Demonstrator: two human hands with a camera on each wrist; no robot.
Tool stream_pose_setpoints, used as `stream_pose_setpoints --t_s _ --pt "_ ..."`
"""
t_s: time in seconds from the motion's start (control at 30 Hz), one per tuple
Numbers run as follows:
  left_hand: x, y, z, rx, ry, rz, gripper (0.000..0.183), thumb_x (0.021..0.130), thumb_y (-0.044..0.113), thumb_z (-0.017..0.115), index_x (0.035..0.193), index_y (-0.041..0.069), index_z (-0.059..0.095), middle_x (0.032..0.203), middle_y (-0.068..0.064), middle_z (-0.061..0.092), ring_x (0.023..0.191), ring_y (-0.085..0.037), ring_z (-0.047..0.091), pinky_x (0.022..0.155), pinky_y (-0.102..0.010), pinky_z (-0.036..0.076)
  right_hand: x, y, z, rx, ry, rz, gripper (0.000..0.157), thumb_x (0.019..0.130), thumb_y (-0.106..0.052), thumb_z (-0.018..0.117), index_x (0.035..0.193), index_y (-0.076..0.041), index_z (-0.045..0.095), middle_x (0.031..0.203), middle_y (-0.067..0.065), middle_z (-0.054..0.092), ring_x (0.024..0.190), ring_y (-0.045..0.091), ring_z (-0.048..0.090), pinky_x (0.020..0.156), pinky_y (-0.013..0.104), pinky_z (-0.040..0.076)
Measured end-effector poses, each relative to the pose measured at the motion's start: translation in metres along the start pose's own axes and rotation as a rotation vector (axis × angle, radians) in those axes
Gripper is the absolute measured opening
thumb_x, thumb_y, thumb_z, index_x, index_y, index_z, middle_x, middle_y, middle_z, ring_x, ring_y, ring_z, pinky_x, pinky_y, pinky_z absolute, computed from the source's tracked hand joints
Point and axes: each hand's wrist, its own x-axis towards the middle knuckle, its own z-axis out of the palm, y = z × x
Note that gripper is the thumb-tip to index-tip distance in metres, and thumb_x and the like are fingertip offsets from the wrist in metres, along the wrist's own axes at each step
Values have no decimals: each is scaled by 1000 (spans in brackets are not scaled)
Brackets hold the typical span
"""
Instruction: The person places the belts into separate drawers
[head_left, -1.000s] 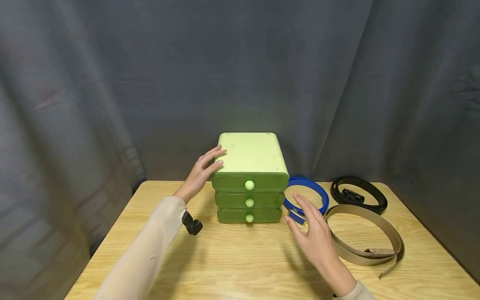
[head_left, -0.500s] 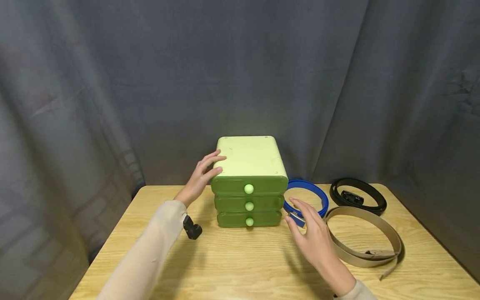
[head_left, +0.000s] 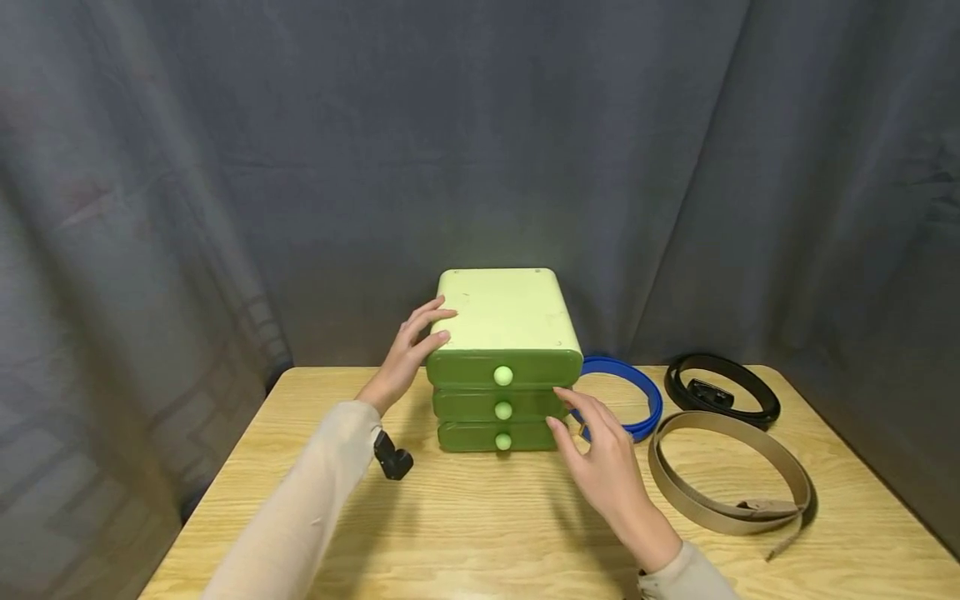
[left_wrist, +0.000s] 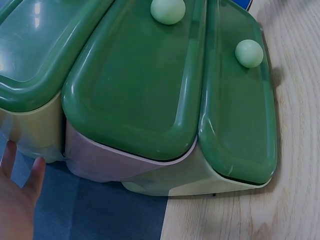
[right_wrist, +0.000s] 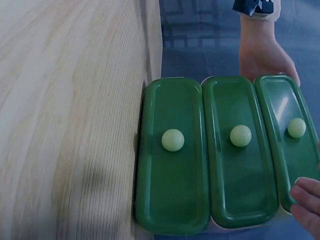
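A small cabinet with a pale green top (head_left: 510,308) stands on the table, its drawers stacked with dark green fronts (left_wrist: 135,85) and round light green knobs (right_wrist: 173,140). All the drawers are closed. My left hand (head_left: 401,358) rests its fingers on the cabinet's upper left edge, thumb and fingers spread. In front of the right end of the middle and bottom drawers is my right hand (head_left: 603,467), thumb and fingers apart with nothing between them. Its fingertips overlap the drawer fronts in the head view.
To the right of the cabinet lie a coiled blue belt (head_left: 651,400), partly hidden by my right hand, a black belt (head_left: 765,404) behind and a beige belt (head_left: 791,467) nearer. A dark grey curtain (head_left: 480,150) hangs behind the wooden table (head_left: 465,525).
My right hand has moved left, from beside the blue belt's buckle to the right end of the drawer fronts. The left hand stays at the cabinet's upper left edge.
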Motion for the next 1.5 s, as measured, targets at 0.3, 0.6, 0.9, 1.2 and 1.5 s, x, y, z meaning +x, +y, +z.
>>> stream_pose_setpoints --t_s 0.3,0.6,0.9,1.2,1.5 --pt "-10 35 0 -17 -3 -14 41 101 17 53 139 1 54 160 -10 26 148 -28 14 115 -62 12 6 -3 11 72 -3 -19 41 83 -3 79 122 -5 66 103 9 71 89 19 66 73 31 53" --pt "-7 38 5 -12 -16 6 41 102 18 51 141 2 53 160 -12 25 147 -29 14 115 -60 14 14 -5 23 145 21 -14 37 85 0 77 120 -3 67 95 6 71 81 14 67 67 37 56" --pt "-10 37 8 -22 -9 -8 41 104 18 50 142 2 51 161 -11 23 147 -28 13 115 -59 16 24 -8 37 200 31 9 34 84 -1 78 117 -5 68 89 1 71 76 13 66 66 30 56" --pt "0 6 11 -25 23 24 40 104 19 51 141 6 54 161 -5 25 147 -26 14 114 -59 16 31 -13 44 218 16 42 32 88 -4 75 118 -7 67 87 0 71 71 10 65 63 27 55" --pt "1 1 10 -7 29 32 39 103 22 52 140 11 56 160 1 28 147 -22 17 114 -61 17 34 -13 49 255 35 57 35 85 -4 78 117 -6 65 84 3 71 71 13 66 61 28 55"
